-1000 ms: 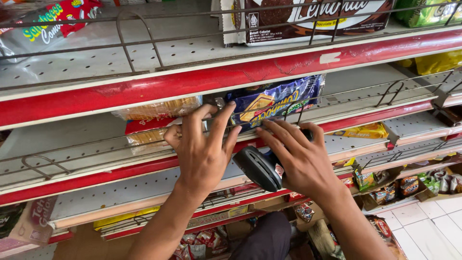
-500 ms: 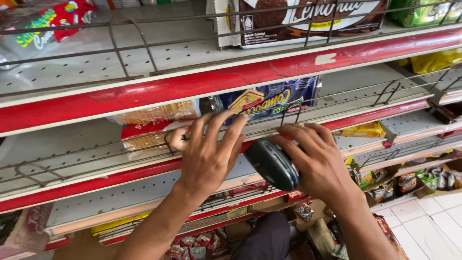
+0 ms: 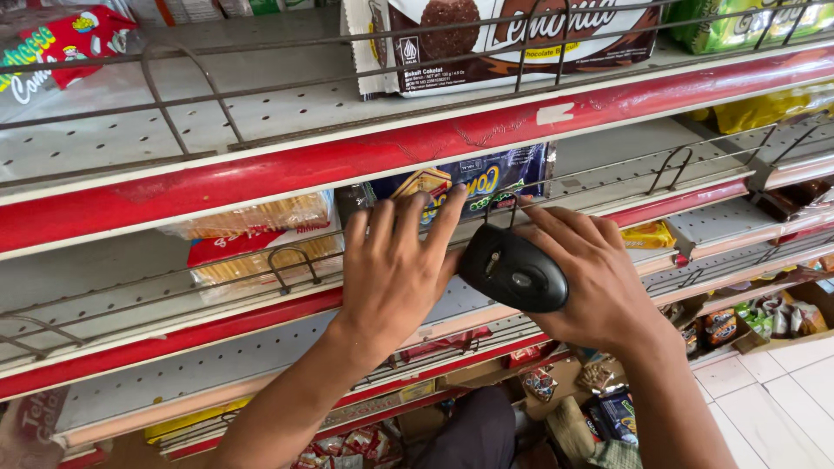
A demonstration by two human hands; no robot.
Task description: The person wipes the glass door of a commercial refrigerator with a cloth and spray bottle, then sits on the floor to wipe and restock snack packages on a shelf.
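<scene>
Black and rounded, a handheld scanner (image 3: 514, 270) sits gripped in the right hand (image 3: 591, 278), fingers curled around it. Beside it, the left hand (image 3: 395, 269) lies flat with fingers spread, fingertips touching a blue biscuit pack (image 3: 486, 178) behind the shelf's wire rail (image 3: 608, 174).

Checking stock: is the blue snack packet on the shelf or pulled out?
On the shelf: the blue snack packet sits behind the wire rail, left hand touching it.
</scene>
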